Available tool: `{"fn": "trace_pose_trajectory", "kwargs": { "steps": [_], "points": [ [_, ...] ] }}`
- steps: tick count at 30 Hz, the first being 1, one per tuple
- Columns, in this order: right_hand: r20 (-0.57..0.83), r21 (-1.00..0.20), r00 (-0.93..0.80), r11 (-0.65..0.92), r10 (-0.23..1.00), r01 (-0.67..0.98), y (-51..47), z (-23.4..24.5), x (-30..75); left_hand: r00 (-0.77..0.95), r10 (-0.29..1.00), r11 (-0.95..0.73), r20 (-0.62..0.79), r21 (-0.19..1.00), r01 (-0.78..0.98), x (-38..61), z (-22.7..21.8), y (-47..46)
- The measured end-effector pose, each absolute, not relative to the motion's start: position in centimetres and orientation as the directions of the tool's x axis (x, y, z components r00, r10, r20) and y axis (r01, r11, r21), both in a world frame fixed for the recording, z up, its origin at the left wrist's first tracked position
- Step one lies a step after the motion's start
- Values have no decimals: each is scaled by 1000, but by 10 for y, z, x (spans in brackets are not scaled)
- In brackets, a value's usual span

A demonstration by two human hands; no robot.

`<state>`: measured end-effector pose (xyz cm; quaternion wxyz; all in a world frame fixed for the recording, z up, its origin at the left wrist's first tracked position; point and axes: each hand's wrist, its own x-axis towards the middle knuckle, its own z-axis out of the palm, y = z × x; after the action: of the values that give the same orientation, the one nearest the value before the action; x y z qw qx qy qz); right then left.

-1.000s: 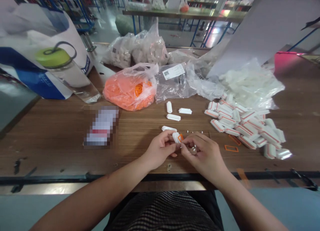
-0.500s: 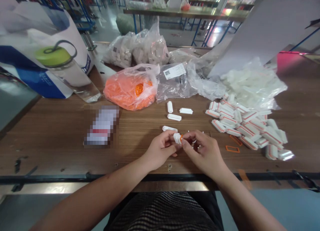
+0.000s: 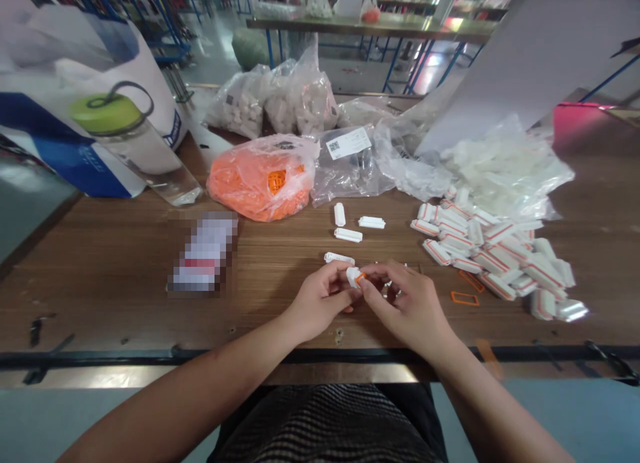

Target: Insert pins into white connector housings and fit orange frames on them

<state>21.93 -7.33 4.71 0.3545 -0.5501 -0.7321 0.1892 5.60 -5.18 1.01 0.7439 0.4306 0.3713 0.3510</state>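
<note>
Head view: the left hand (image 3: 320, 299) and right hand (image 3: 405, 303) pinch a small white plastic housing (image 3: 353, 277) between their fingertips, with a thin orange plastic frame (image 3: 361, 277) at its edge, above the brown wooden workbench (image 3: 110, 276). A loosened pinch could drop either piece.
</note>
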Motion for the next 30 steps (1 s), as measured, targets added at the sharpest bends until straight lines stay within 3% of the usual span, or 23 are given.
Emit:
{"fn": "trace_pose_trajectory", "kwargs": {
  "steps": [4, 11, 19, 30],
  "points": [
    [333, -658, -181, 365, 925, 658, -72, 46, 222, 486, 838, 385, -249, 901, -201, 55, 11, -51],
    [205, -819, -80, 216, 975, 532, -70, 42, 224, 482, 842, 372, -242, 907, -195, 55, 12, -52],
    [198, -858, -39, 193, 979, 477, -69, 40, 223, 481, 846, 365, -231, 908, -205, 54, 11, -53],
    [308, -754, -58, 281, 950, 593, -70, 42, 222, 474, 844, 381, -252, 903, -198, 54, 13, -53]
  ]
}}
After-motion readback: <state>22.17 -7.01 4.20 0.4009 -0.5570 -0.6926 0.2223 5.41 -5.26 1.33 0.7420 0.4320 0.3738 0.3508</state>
